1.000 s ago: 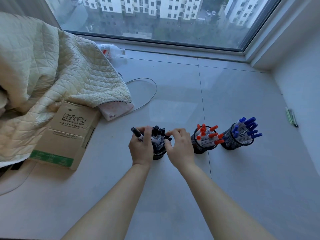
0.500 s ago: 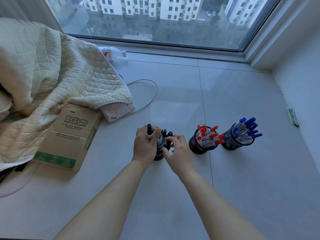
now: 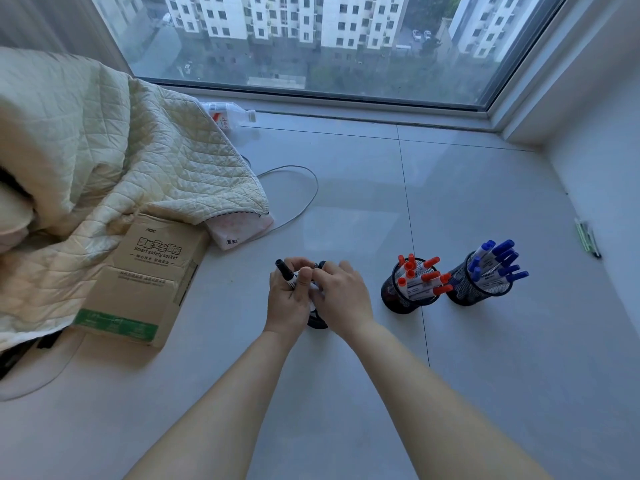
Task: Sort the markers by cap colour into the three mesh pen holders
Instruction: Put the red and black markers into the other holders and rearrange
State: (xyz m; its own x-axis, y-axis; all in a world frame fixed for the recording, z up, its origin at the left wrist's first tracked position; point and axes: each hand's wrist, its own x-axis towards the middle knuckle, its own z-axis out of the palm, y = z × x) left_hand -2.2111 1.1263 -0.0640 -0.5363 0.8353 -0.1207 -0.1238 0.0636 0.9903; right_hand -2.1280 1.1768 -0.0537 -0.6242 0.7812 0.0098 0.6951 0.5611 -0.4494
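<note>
Black-capped marker pinched in the left hand, cap tilted up and away from the black-marker holder, which both hands largely hide. The right hand lies curled over the holder's mouth; what it grips cannot be told. The step is judged best done by steadying the holder and sliding the marker in barrel first. The red-cap holder stands right of this holder, the blue-cap holder beyond it. The cardboard box lies to the left, bare tile floor nearer the person.
</note>
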